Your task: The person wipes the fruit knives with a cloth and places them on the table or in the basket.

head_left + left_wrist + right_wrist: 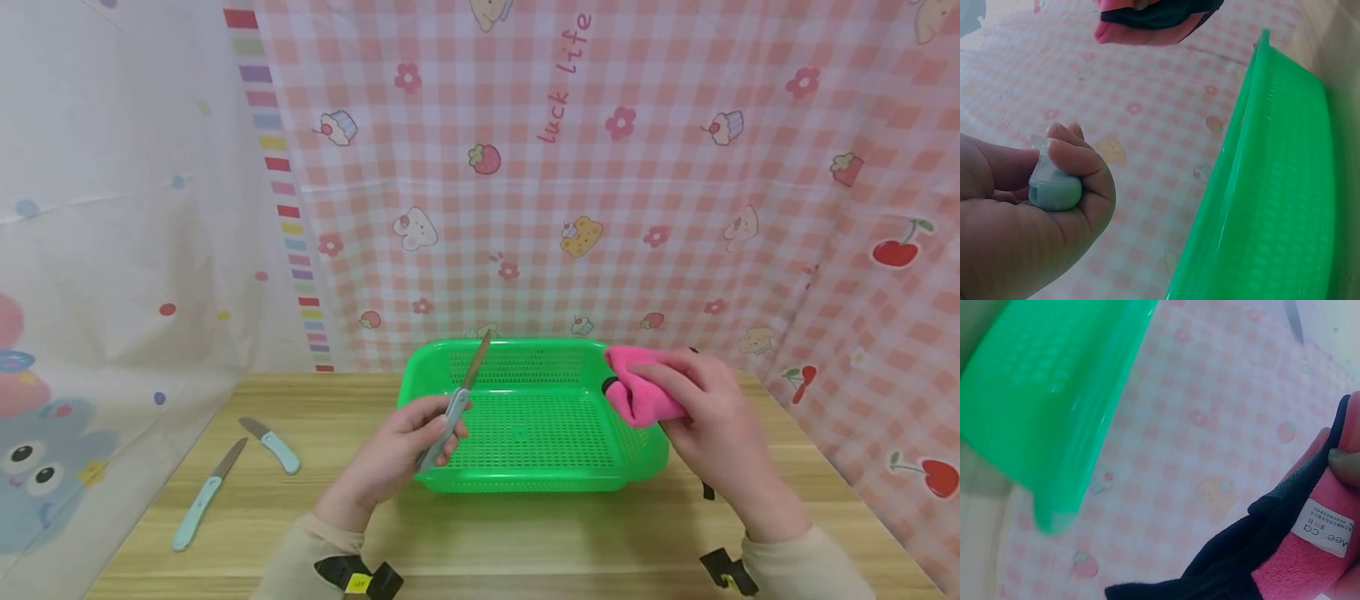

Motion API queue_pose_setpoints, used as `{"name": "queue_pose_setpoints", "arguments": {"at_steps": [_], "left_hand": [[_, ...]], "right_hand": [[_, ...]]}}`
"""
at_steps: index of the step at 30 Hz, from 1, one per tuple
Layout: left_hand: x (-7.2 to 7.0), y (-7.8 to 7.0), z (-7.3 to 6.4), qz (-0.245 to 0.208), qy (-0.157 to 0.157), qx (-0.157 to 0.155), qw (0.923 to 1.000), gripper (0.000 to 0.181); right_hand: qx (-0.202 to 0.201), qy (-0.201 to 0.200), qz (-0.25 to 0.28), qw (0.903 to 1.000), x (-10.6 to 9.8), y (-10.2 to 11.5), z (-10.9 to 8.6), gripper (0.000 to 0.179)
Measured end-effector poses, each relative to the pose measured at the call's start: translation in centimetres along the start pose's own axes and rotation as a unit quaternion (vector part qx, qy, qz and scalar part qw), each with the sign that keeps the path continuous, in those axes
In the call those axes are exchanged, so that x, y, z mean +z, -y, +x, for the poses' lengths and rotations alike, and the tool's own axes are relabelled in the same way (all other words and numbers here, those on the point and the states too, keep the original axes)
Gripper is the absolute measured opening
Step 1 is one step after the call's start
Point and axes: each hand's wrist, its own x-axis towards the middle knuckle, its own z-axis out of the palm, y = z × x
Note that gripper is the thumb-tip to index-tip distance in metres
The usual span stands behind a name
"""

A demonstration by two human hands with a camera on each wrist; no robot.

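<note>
My left hand (420, 437) grips a folding knife by its pale blue-grey handle (450, 425), with the blade (477, 360) out and pointing up and away over the basket's left part. The handle's butt end (1057, 190) shows in the left wrist view, fingers curled round it. In my right hand (712, 417) a folded pink cloth (641, 392) with dark edging is held above the right side of the green plastic basket (540, 480). A white label (1324, 528) on the cloth shows in the right wrist view. Knife and cloth are apart.
Two more knives with light blue handles lie on the wooden table (337, 492) at the left: a longer one (198, 508) and a shorter one (281, 450). Behind the basket hangs a pink checked curtain (525, 208); a white curtain (150, 208) hangs at the left.
</note>
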Motion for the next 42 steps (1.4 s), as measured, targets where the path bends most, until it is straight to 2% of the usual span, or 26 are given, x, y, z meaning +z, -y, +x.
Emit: {"name": "queue_pose_setpoints", "arguments": {"at_steps": [9,12,14,18,27,31,35,38,42], "left_hand": [[1.6,-0.1,0.9,-0.05,0.021,0.012,0.9985,0.041],[2.2,0.1,1.2,-0.053,0.026,0.016,0.9981,0.04],[2.6,0.2,1.4,-0.055,0.032,0.021,0.9978,0.039],[3.2,0.6,1.6,-0.069,0.046,0.027,0.9962,0.038],[4.2,1.6,1.9,-0.108,0.069,0.031,0.9913,0.037],[4.7,1.8,1.9,-0.118,0.077,0.029,0.9896,0.033],[5.2,2.0,1.9,-0.107,0.083,0.041,0.99,0.031],[5.5,2.1,2.0,-0.095,0.086,0.051,0.9905,0.032],[5.7,2.3,2.0,-0.094,0.082,0.044,0.9911,0.032]], "right_hand": [[-0.041,-0.007,0.049,0.9979,2.3,2.3,1.0,0.026],[-0.047,-0.007,0.061,0.997,3.0,2.8,1.0,0.03],[-0.052,-0.009,0.066,0.9965,3.4,3.1,1.0,0.039],[-0.057,-0.012,0.073,0.9956,4.2,3.7,1.1,0.048],[-0.065,0.012,0.082,0.9944,5.3,4.9,0.6,0.036],[-0.063,0.022,0.076,0.9949,5.8,5.3,0.3,0.042],[-0.05,0.036,0.061,0.9963,6.1,5.5,0.1,0.055],[-0.036,0.046,0.056,0.9967,6.3,5.5,0.0,0.058],[-0.021,0.057,0.052,0.9967,6.4,5.6,0.0,0.06]]}}
